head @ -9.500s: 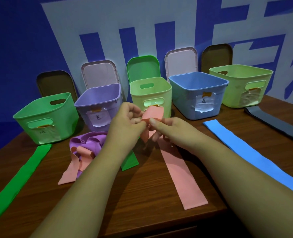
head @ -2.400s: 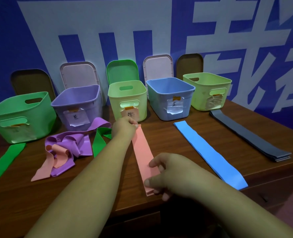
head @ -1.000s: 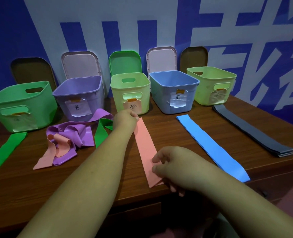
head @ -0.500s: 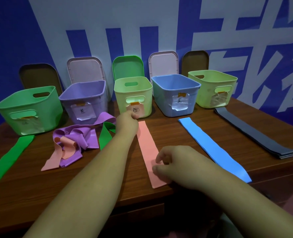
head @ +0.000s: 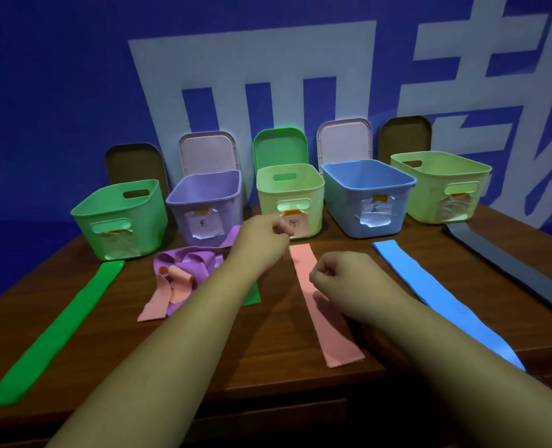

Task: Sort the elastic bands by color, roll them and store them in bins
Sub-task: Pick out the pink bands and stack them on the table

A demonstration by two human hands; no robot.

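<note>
Curled shut on nothing visible, the left hand (head: 261, 237) hung beside the far end of the pink band (head: 336, 344), the right hand (head: 345, 282) curled over its middle, any pinch hidden; lying flat before the lime bin (head: 268, 205), it wanted tight, square-edged rolling.

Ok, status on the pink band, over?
Left hand curled by the far end of the pink band, right hand curled over its middle; grips unclear. Band flat on the table, not rolled. Nothing between it and the pale green bin behind.
</note>
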